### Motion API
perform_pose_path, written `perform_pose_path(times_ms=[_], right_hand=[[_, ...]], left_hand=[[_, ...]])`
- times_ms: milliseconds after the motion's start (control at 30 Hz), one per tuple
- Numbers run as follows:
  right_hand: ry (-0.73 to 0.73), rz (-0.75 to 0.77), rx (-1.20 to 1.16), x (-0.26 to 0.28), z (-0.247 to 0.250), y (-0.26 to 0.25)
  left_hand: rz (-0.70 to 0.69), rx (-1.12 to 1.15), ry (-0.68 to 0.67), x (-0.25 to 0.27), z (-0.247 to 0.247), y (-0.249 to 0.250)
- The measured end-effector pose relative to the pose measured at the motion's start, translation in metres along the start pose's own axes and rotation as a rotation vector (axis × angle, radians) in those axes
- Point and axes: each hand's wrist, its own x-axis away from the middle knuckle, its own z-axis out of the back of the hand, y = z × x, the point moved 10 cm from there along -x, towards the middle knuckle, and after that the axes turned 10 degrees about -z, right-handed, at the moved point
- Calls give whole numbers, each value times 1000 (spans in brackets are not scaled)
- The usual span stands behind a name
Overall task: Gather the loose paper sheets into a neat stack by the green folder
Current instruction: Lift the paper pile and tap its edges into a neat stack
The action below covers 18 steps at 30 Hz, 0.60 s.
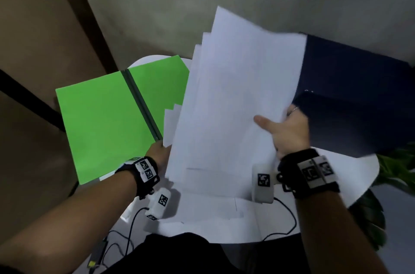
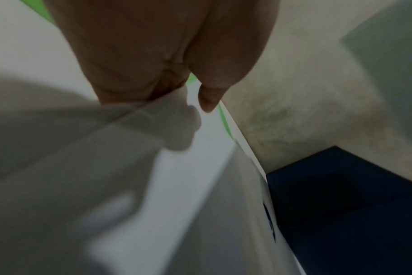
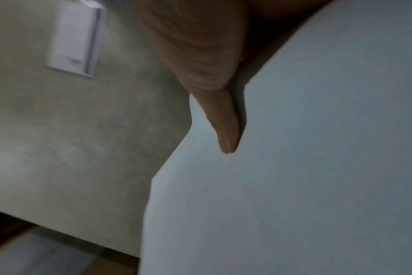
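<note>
Several white paper sheets [image 1: 233,103] are held up off the table, fanned unevenly at their top and left edges. My left hand [image 1: 158,152] grips their lower left edge, its fingers hidden behind the paper. My right hand [image 1: 285,130] holds the right edge with the thumb lying on the front sheet. The open green folder [image 1: 107,121] lies flat on the white table [image 1: 350,175], left of the sheets. In the left wrist view the thumb [image 2: 209,100] rests on the paper sheets [image 2: 200,186]. In the right wrist view the thumb [image 3: 226,130] presses the sheets [image 3: 294,167].
A dark blue box [image 1: 354,103] stands at the right, close behind my right hand. More white sheets [image 1: 213,213] lie on the table under the raised ones. Green plant leaves [image 1: 397,172] sit beyond the table's right edge. Cables [image 1: 125,242] trail off the front edge.
</note>
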Motion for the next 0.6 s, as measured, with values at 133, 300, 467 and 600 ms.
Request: perform_pose_path(times_ms=[133,300,467,600], right_hand=[[4,-248,303,-25,-21,118],[41,-370,815,-22,-30,200],[-21,-281,854,-22,-48,213],[-63,-286,769,-23,-48,213]], left_hand=[[243,414,20,3,3,-32],[135,323,-35,5,-12,-14],[-31,-20,-51,6,-25,13],[8,-187,44,-7,-12,15]])
